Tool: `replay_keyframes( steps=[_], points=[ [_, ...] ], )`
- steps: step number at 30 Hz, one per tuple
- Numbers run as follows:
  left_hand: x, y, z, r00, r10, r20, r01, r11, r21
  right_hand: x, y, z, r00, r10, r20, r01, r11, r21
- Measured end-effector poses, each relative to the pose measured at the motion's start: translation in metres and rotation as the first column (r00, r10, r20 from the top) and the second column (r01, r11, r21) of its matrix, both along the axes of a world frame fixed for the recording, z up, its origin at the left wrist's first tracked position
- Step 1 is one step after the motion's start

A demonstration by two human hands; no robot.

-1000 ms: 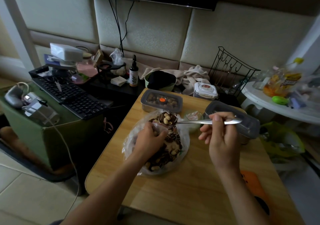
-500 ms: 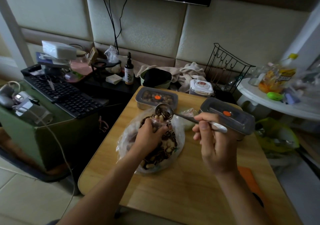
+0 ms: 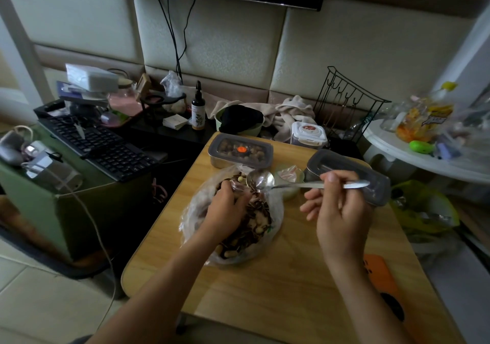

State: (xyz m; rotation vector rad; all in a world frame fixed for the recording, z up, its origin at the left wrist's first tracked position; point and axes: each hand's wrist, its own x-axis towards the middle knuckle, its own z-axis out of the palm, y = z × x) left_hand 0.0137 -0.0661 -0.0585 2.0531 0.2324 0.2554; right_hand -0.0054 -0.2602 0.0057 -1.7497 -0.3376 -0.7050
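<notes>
Spoon (image 3: 260, 179) poised over the bag of nuts (image 3: 257, 227) on the counter (image 3: 278, 285).
Right grip (image 3: 342, 211) pinches its handle, long axis level, bowl pointing left; left grip (image 3: 225, 208) clutches the bag's mouth just beneath.

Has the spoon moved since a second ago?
Yes. The spoon, loaded before, is now empty and has shifted slightly right, from the middle of the orange-dot container toward its right front corner. The right hand holds it.
</notes>
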Motion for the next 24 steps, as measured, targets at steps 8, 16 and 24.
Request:
replay_keyframes(
  steps=[8,16,24],
  points=[
    [-0.005,0.006,0.004,0.993,0.120,-0.024,-0.117,0.988,0.103,0.009,0.005,-0.019,0.866,0.118,-0.485,0.032,0.956,0.291],
    [-0.011,0.005,0.008,0.998,0.046,-0.047,-0.039,0.989,0.143,0.007,0.013,-0.035,0.546,0.159,-0.823,-0.052,0.986,0.156],
    [-0.019,0.008,0.014,0.998,0.054,-0.030,-0.051,0.996,0.073,0.004,0.028,-0.026,0.558,0.135,-0.819,-0.195,0.980,0.029]
  ],
)
